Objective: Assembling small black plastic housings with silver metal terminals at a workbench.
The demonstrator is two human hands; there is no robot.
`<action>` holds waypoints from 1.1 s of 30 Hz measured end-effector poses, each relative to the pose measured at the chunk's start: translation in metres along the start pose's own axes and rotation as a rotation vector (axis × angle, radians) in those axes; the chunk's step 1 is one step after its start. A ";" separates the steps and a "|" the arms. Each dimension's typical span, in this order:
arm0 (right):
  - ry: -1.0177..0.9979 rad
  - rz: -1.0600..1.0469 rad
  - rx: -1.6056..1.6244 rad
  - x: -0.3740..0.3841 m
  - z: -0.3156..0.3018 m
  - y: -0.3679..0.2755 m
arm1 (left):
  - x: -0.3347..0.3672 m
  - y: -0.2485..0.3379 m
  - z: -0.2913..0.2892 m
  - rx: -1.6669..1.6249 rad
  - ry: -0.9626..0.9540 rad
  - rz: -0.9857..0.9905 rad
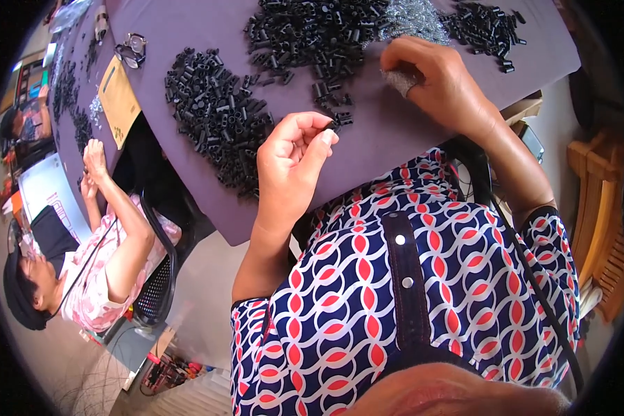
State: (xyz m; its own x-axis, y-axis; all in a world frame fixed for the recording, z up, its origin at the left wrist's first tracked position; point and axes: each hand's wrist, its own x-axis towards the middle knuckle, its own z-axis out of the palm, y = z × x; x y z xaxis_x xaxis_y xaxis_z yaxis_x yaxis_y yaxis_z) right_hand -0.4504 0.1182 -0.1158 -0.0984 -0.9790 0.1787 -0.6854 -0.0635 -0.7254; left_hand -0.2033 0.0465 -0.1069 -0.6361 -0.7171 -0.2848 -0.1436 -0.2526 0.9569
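Observation:
My left hand [291, 163] is held above the near edge of the table, thumb and forefinger pinched on a small black piece [330, 126], mostly hidden by the fingertips. My right hand [440, 87] is curled at the front of a glittering pile of small clear pieces [414, 19]. Under its bent fingers shows a silvery, sparkling clump [400, 82]; its exact kind cannot be made out. A heap of short black plastic tubes [215, 114] lies left of my left hand. Another heap of black tubes [312, 31] spreads beyond, between my hands.
A separate pile of black pieces [489, 31] sits at the far right of the purple-covered table [374, 149]. A wristwatch [133, 48] and a tan envelope [119, 100] lie at left. A co-worker [83, 270] in a dark cap sits there. A wooden chair [596, 215] stands at right.

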 end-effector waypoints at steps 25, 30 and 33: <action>-0.125 0.255 0.984 -0.011 -0.007 -0.006 | 0.041 0.018 0.047 0.367 -0.037 0.411; 0.003 0.135 0.704 -0.017 0.000 -0.010 | 0.045 0.015 0.049 0.481 -0.011 0.437; 0.067 0.058 0.457 -0.019 -0.002 -0.017 | 0.048 0.010 0.055 0.513 0.045 0.407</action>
State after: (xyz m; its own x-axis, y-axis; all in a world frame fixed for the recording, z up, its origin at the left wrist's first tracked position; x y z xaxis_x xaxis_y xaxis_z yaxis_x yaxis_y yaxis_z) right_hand -0.4382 0.1381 -0.1060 -0.1834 -0.9698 0.1608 -0.2909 -0.1027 -0.9512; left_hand -0.2768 0.0450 -0.1080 -0.6853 -0.7193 0.1142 -0.2486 0.3784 0.8916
